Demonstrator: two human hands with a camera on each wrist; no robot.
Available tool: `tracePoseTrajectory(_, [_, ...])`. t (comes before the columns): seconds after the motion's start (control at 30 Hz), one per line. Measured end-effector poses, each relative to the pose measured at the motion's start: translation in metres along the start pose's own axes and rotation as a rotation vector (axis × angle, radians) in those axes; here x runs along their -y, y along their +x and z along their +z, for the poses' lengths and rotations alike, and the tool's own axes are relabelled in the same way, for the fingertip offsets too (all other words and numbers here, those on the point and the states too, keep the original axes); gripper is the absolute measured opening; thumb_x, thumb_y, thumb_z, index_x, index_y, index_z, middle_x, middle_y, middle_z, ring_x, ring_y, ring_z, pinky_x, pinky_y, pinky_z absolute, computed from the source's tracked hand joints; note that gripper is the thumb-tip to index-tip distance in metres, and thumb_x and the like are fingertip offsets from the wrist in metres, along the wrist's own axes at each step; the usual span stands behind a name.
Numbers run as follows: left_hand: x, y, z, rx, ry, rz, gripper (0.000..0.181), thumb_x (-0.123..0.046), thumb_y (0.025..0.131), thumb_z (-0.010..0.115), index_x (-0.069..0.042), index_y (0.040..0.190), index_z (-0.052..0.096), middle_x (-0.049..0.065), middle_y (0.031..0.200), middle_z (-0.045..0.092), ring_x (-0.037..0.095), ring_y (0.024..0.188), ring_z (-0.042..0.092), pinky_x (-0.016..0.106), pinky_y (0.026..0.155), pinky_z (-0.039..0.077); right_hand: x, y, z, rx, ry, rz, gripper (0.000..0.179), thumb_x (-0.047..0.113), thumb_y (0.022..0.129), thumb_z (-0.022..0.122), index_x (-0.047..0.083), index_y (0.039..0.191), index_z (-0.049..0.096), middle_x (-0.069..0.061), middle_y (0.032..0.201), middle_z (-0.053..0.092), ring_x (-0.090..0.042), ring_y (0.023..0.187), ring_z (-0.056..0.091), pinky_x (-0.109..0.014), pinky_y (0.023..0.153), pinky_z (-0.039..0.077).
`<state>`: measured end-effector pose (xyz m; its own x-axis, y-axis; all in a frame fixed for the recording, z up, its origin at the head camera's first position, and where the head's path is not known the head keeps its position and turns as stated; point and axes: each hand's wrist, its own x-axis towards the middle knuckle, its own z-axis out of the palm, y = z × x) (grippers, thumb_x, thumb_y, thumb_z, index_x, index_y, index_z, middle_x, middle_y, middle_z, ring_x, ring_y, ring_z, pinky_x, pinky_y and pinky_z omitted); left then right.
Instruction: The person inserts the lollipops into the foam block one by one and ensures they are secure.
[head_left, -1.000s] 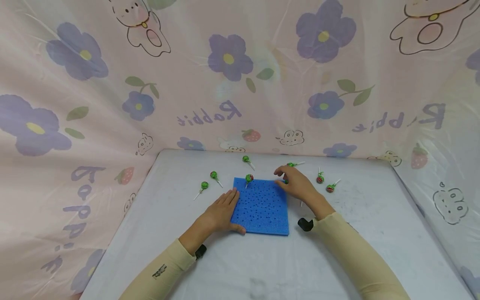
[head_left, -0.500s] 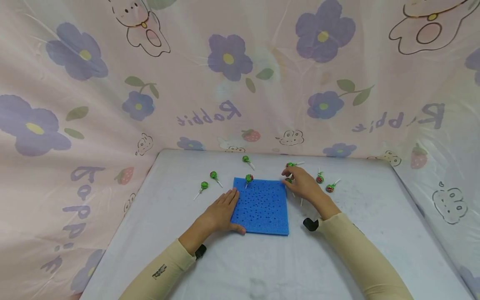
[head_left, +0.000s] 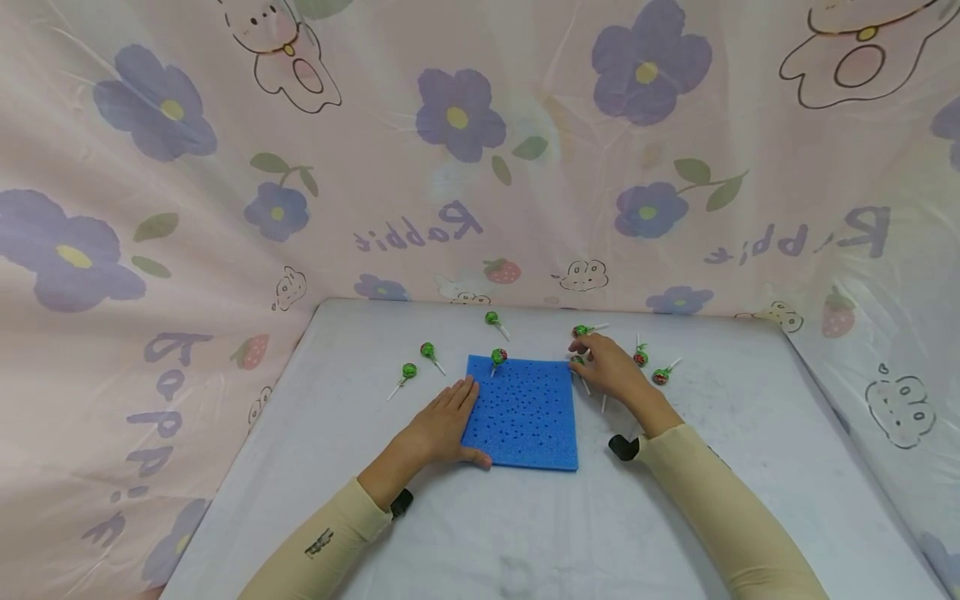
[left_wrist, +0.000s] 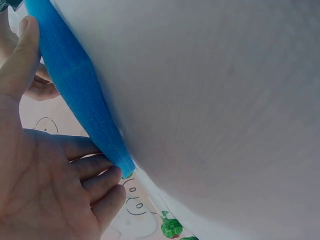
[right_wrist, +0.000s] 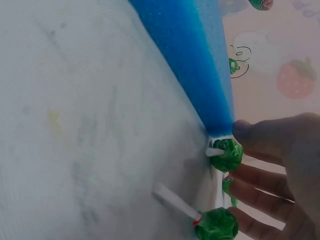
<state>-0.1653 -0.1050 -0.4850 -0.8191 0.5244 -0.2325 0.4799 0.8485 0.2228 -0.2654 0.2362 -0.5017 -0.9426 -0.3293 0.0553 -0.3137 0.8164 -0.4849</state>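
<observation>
A square blue foam pad (head_left: 521,417) dotted with small holes lies mid-table. My left hand (head_left: 442,422) rests along its left edge, fingers straight and thumb at the front edge. One green-and-red lollipop (head_left: 499,357) stands upright in the pad near its back left corner. Beside the back right corner, my right hand (head_left: 609,367) has thumb and finger around the head of a green lollipop (right_wrist: 228,156), whose stick points down toward the front. Another lollipop (right_wrist: 217,225) is close to the other fingers; in the head view its head is hidden by the hand.
Loose lollipops lie about the white table (head_left: 450,533): one lollipop (head_left: 408,371) and another lollipop (head_left: 427,350) at left, one lollipop (head_left: 492,318) behind, and a lollipop (head_left: 661,377) among others at right. A printed curtain (head_left: 480,233) bounds the back.
My right hand has shifted right from the pad's back right corner to the lollipop just beside it. My left hand and the pad have stayed in place.
</observation>
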Motion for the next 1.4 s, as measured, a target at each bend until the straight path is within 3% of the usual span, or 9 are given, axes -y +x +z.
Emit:
tracePoseTrajectory(0.27, [-0.0004,-0.0002,-0.0002,-0.003,-0.002,-0.001,0.130,-0.071,0.082,0.082,0.003,0.170,0.020,0.021,0.178,0.015,0.037,0.165,0.016,0.047,0.134,0.020,-0.0032,0.0000,0.0003,0.015,0.006,0.002,0.031,0.015,0.102,0.074,-0.001,0.128,0.069,-0.019,0.126,0.070,-0.037,0.112,0.068,-0.056,0.096,0.058])
tracePoseTrajectory(0.53, [-0.0010,-0.0007,0.0001,-0.003,-0.016,-0.004,0.130,-0.070,0.082,0.083,0.003,0.169,0.020,0.021,0.178,0.015,0.037,0.165,0.016,0.047,0.134,0.019,-0.0079,0.0007,0.0042,0.012,-0.030,-0.001,0.030,0.016,0.100,0.076,-0.002,0.124,0.072,-0.017,0.112,0.068,-0.034,0.102,0.066,-0.055,0.092,0.057])
tracePoseTrajectory(1.03, [-0.0004,0.0004,0.0005,-0.005,-0.007,-0.008,0.131,-0.071,0.082,0.082,0.002,0.170,0.019,0.020,0.179,0.014,0.036,0.166,0.015,0.047,0.134,0.019,-0.0054,-0.0007,0.0045,0.015,-0.054,0.017,0.025,0.018,0.100,0.076,0.000,0.118,0.074,-0.015,0.108,0.066,-0.030,0.098,0.064,-0.052,0.088,0.056])
tracePoseTrajectory(1.4, [-0.0004,0.0000,0.0010,-0.010,-0.003,-0.010,0.131,-0.071,0.081,0.083,0.002,0.170,0.020,0.020,0.178,0.015,0.036,0.165,0.016,0.047,0.134,0.019,0.0006,-0.0020,-0.0014,-0.035,-0.029,0.022,0.030,0.019,0.101,0.076,0.001,0.125,0.072,-0.016,0.112,0.071,-0.031,0.098,0.066,-0.051,0.086,0.058])
